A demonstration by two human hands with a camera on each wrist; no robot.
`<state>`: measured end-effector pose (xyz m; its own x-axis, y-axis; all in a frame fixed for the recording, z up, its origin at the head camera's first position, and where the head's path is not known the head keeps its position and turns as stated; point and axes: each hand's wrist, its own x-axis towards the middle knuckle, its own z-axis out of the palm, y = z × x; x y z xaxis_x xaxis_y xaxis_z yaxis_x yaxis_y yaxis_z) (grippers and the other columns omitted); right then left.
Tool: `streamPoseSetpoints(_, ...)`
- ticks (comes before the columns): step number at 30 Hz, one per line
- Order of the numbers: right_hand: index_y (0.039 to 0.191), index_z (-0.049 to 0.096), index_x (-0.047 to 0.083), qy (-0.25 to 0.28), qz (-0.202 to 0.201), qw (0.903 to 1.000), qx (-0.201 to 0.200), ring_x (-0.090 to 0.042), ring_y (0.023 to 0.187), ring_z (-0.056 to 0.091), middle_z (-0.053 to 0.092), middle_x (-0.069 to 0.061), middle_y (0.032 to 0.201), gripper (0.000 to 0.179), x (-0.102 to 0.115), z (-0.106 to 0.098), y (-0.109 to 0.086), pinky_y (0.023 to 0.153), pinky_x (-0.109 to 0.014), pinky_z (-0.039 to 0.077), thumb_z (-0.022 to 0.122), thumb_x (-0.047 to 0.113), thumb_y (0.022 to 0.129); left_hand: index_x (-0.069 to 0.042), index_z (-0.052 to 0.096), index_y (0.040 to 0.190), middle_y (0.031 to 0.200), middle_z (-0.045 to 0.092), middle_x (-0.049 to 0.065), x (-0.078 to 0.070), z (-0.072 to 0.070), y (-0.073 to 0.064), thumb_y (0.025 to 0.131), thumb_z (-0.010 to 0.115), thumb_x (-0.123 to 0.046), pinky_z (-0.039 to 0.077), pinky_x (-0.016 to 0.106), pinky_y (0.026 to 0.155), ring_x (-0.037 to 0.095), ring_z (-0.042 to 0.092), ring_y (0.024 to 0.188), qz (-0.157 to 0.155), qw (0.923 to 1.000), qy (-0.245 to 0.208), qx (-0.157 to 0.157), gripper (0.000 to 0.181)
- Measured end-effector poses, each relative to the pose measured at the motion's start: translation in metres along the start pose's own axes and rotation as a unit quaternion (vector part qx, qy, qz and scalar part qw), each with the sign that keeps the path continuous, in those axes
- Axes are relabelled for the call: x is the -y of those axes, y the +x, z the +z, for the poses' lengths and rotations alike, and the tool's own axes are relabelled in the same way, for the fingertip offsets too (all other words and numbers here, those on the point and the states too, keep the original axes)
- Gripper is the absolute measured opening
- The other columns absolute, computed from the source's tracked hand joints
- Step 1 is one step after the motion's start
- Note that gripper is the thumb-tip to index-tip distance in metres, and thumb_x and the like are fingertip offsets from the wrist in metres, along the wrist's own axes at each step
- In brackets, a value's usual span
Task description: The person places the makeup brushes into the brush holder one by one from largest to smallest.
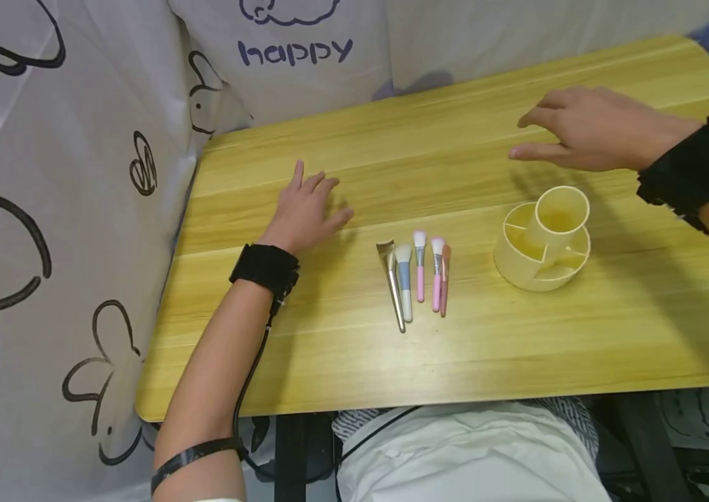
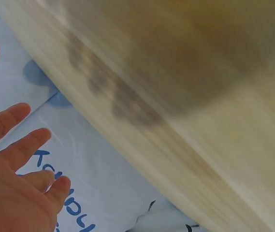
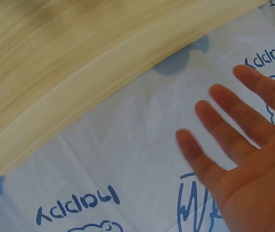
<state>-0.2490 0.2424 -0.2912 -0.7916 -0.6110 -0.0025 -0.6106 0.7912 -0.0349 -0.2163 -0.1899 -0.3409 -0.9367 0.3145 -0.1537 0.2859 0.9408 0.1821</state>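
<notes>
Yellow wood grain spreads across the tabletop (image 1: pixel 341 362) before you, and only the head view shows what stands and lies on it: five brushes and a round holder. Your wrist views give instead the palm side of each hand, with the table's edge and the white cloth (image 1: pixel 103 90) printed in dark lettering beyond. The left wrist view also catches a broad, blurred shadow on the wood.

Your left hand (image 1: pixel 307 213) is released, fingers spread, up and to the left of the brushes. Your right hand (image 1: pixel 599 129) is likewise loose and holds nothing, just beyond the holder.

The cream holder (image 1: pixel 522 270) stands upright to the right of the brushes; a taller tube rises inside its low wall, with thin dividers running between them. The brushes lie in a row between your left hand and the holder, bristles away from you: a silver brush (image 1: pixel 394 287), a blue-and-white brush (image 1: pixel 405 279), a short pink brush (image 1: pixel 420 275), a longer pink brush (image 1: pixel 437 282) with a silvery collar, and a slim rose brush (image 1: pixel 445 282) close beside it.
</notes>
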Motion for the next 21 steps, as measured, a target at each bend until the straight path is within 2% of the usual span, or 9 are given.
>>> streamPoseSetpoints(3,0.14,0.056,-0.009,0.003,-0.005,1.0,-0.007,-0.056,0.12,0.056,0.056,-0.038,0.136,0.07,-0.001,-0.001,-0.003,0.101,-0.07,0.046,0.053,0.052,0.105,-0.013,0.036,0.16,0.17,0.03,0.018,-0.002,0.004,-0.003,0.104,0.052,-0.054,0.011,0.061,0.133,0.042,-0.004,0.164,0.008,0.9999,-0.009,0.0,0.071)
streamPoseSetpoints(10,0.14,0.057,-0.004,0.026,0.008,0.999,0.035,-0.053,0.117,0.062,0.06,-0.035,0.135,0.067,-0.001,0.002,-0.01,0.099,-0.068,0.049,0.051,0.053,0.106,-0.013,0.035,0.16,0.166,0.034,0.017,-0.012,0.012,-0.009,0.103,0.056,-0.052,0.019,0.054,0.133,0.042,0.015,0.162,0.043,0.9985,-0.034,-0.007,0.072)
streamPoseSetpoints(16,0.137,0.061,-0.001,0.054,-0.002,0.9984,0.015,-0.043,0.104,0.069,0.068,-0.028,0.123,0.059,-0.002,0.002,-0.018,0.088,-0.061,0.054,0.053,0.049,0.106,-0.016,0.036,0.16,0.162,0.04,0.017,-0.021,0.015,-0.012,0.103,0.056,-0.053,0.036,0.054,0.125,0.038,0.036,0.153,0.044,0.9978,-0.049,0.001,0.071)
streamPoseSetpoints(21,0.136,0.062,0.002,0.065,0.002,0.9975,0.026,-0.038,0.099,0.071,0.069,-0.025,0.124,0.053,-0.004,0.006,-0.025,0.086,-0.059,0.055,0.05,0.046,0.108,-0.016,0.035,0.16,0.159,0.044,0.018,-0.023,0.02,-0.015,0.103,0.056,-0.052,0.04,0.053,0.122,0.039,0.04,0.148,0.049,0.9972,-0.057,0.005,0.071)
